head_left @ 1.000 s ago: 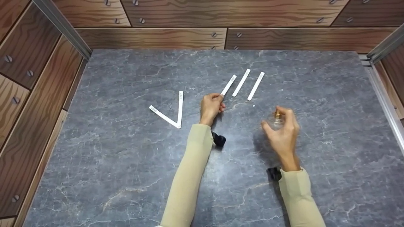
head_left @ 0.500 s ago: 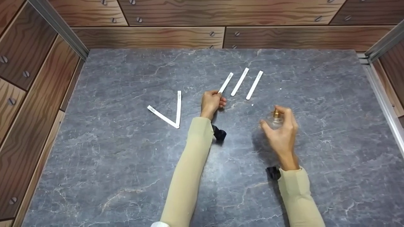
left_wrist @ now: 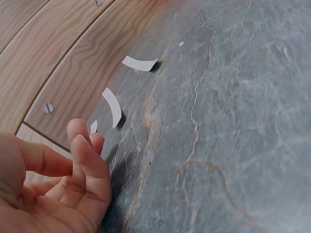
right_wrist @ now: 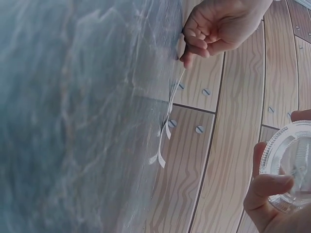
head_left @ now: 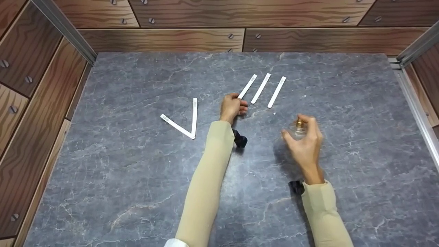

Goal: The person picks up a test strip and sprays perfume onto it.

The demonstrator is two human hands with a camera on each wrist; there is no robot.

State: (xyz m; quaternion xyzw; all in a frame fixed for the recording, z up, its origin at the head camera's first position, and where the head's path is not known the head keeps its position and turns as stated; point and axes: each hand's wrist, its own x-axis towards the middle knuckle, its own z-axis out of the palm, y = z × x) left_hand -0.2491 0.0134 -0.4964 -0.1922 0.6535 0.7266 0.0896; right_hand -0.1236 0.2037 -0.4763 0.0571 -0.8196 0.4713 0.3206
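My left hand [head_left: 231, 107] pinches the lower end of a white paper test strip [head_left: 247, 85], which points away and to the right. Fingers of this hand [left_wrist: 80, 177] fill the lower left of the left wrist view. Beside the held strip lie two more white strips [head_left: 261, 88] [head_left: 277, 92], slanted nearly parallel. My right hand [head_left: 307, 144] grips a clear glass perfume bottle [head_left: 299, 131] with a gold neck, the forefinger over its top. In the right wrist view the bottle's ridged round base [right_wrist: 274, 158] faces the camera.
Two white strips [head_left: 194, 116] [head_left: 176, 126] meet in a V on the left of the grey marbled tabletop [head_left: 137, 192]. Small white specks [head_left: 274, 113] dot the surface. Wood-patterned walls [head_left: 161, 39] stand at the back and sides.
My left hand has moved slightly away from me, and the strip it holds has slid forward toward the other two. My right hand stays nearly still with the bottle.
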